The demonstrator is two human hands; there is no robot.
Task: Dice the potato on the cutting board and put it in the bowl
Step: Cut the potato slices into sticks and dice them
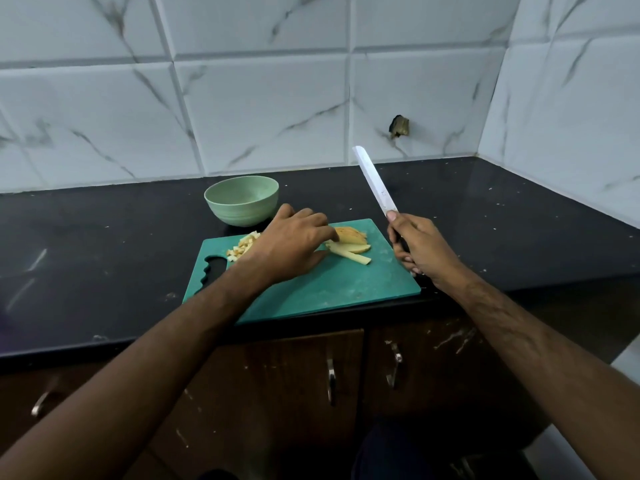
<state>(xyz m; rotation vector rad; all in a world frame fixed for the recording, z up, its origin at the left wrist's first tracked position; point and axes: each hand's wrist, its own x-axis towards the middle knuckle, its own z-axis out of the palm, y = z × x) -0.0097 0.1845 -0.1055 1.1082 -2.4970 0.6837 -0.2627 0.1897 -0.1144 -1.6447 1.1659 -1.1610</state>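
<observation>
My left hand (287, 244) lies over the board, its fingers (323, 227) curled down onto the near ends of the potato strips (349, 252), gathering them; just beyond those fingertips sits the uncut potato slice stack (351, 236), skin side up. My right hand (417, 247) is wrapped tight round the handle of the knife (372, 183), blade lifted clear and pointing up and away, well right of the strips. Behind my left wrist lies a heap of finished cubes (244, 249) on the green cutting board (332, 289). Past that heap stands the bowl (241, 200) on the dark bench (104, 244); I see nothing inside it. I judge the job partly done. To dice well, I should square the strips together, tuck my fingertips back, and bring the blade down crosswise in even steps.
</observation>
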